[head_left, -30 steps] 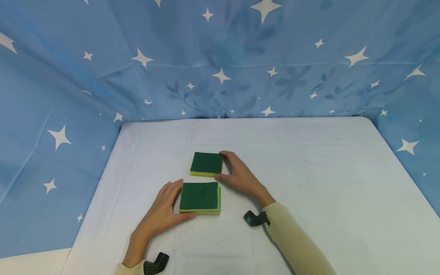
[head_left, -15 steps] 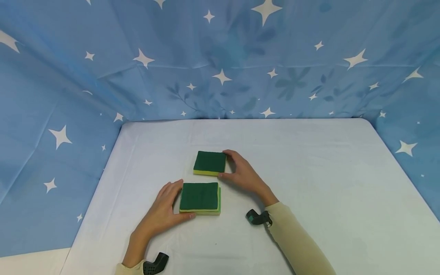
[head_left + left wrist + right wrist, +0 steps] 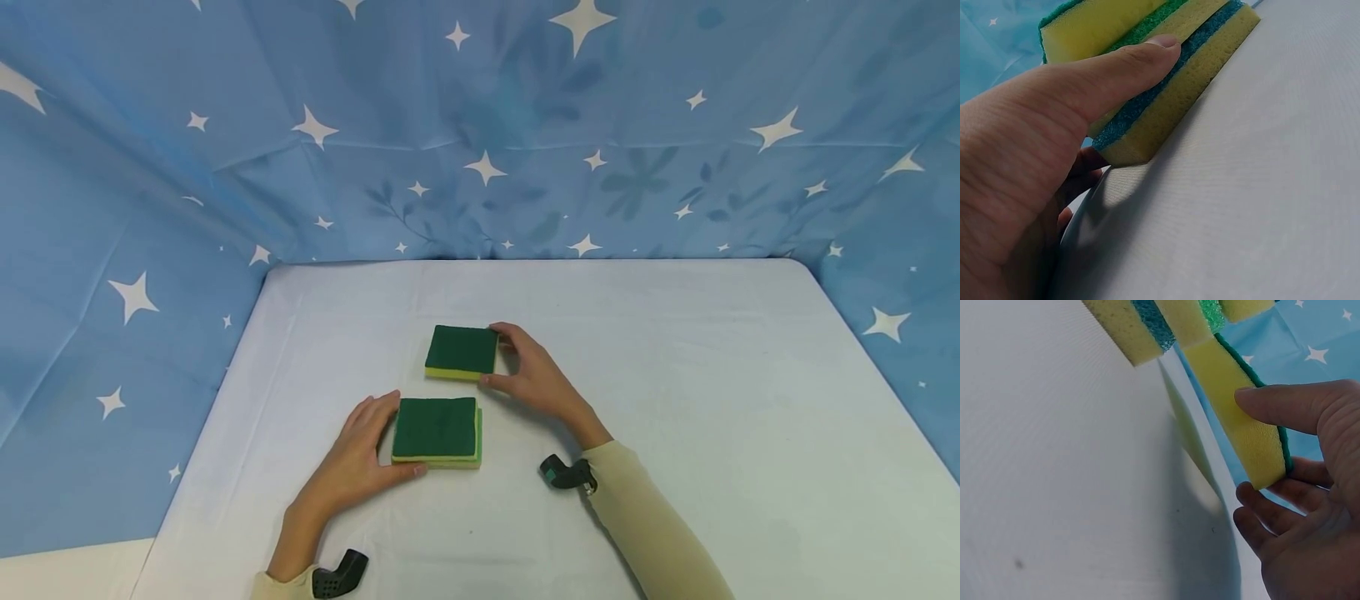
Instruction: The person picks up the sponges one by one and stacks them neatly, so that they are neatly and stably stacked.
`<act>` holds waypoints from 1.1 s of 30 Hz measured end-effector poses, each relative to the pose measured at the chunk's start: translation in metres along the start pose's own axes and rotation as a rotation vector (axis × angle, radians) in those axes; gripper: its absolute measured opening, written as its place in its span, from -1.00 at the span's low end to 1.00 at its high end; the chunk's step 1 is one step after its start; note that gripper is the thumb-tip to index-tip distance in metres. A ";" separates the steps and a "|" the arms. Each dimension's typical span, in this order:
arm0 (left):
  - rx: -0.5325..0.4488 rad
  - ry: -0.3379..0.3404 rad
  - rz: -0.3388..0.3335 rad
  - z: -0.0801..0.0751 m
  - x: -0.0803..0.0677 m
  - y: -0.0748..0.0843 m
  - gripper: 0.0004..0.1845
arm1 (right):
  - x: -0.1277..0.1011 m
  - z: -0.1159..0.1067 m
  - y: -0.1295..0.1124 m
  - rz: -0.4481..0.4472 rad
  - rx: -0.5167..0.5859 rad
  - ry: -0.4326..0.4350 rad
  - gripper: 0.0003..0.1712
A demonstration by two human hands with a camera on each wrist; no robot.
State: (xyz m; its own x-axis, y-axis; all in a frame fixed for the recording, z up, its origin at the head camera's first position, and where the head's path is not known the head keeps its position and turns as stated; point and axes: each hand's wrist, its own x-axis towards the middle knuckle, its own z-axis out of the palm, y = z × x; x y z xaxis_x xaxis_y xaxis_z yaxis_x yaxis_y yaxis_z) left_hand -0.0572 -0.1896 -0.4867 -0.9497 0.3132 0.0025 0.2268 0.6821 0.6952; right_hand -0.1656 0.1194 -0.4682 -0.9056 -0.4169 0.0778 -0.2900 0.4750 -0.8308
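Three scouring sponges [image 3: 435,427] lie stacked flat on the white cloth, a dark green pad on top. In the left wrist view the bottom sponge [image 3: 1179,103] has a blue pad; the one above has a brighter green pad. My left hand [image 3: 360,462] holds the stack at its left end, thumb along the near side. Beyond the stack, my right hand [image 3: 536,375] pinches a separate yellow sponge [image 3: 461,350] with a dark green pad by its right end. The right wrist view shows this sponge [image 3: 1241,425] raised above the cloth, thumb on its near side.
A white cloth [image 3: 712,417] covers the table. Blue curtains [image 3: 525,100] with white stars hang along the back and both sides. Each wrist carries a small black device, such as the right one [image 3: 566,473].
My right hand has moved slightly right and away from me, carrying its sponge, so the gap to the stack has widened. The left hand and the stack have stayed in place.
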 end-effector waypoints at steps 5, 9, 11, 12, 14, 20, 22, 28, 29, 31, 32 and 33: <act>0.001 0.001 0.001 0.000 0.000 0.000 0.08 | -0.001 -0.001 -0.002 0.019 0.018 -0.004 -0.04; 0.000 -0.001 0.000 0.000 0.000 -0.001 0.09 | -0.001 -0.001 -0.003 0.002 0.043 -0.006 -0.05; -0.003 -0.002 0.000 0.000 0.000 0.000 0.09 | -0.001 -0.002 -0.003 -0.007 0.065 -0.009 -0.04; -0.003 -0.003 -0.002 0.000 0.000 0.000 0.10 | -0.001 -0.002 -0.004 -0.012 0.080 -0.012 -0.04; -0.007 -0.004 -0.003 0.000 0.001 0.000 0.10 | -0.001 -0.003 -0.005 -0.013 0.107 -0.013 -0.04; -0.007 -0.007 -0.007 0.000 0.000 0.001 0.10 | -0.002 -0.004 -0.007 -0.021 0.148 -0.004 -0.03; -0.006 -0.008 -0.007 0.000 0.000 0.001 0.11 | -0.002 -0.004 -0.007 -0.031 0.153 -0.001 -0.02; -0.005 -0.009 -0.007 0.000 0.001 0.001 0.09 | -0.002 -0.005 -0.009 -0.055 0.157 0.003 -0.03; -0.004 -0.011 -0.008 0.001 0.001 0.001 0.08 | -0.002 -0.005 -0.009 -0.058 0.159 0.003 -0.03; -0.004 -0.014 -0.014 0.001 0.001 0.000 0.08 | -0.002 -0.006 -0.011 -0.066 0.161 0.005 -0.03; -0.004 -0.013 -0.016 0.001 0.001 0.000 0.08 | -0.003 -0.006 -0.011 -0.071 0.163 0.006 -0.03; -0.002 -0.013 -0.019 0.001 0.000 0.000 0.08 | -0.003 -0.006 -0.011 -0.076 0.166 0.007 -0.03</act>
State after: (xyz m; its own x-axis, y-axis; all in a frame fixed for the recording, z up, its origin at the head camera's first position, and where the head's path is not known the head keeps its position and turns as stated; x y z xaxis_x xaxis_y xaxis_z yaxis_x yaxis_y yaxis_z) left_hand -0.0575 -0.1888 -0.4872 -0.9508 0.3092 -0.0200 0.2087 0.6866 0.6964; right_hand -0.1617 0.1196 -0.4559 -0.8855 -0.4407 0.1472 -0.3032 0.3079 -0.9018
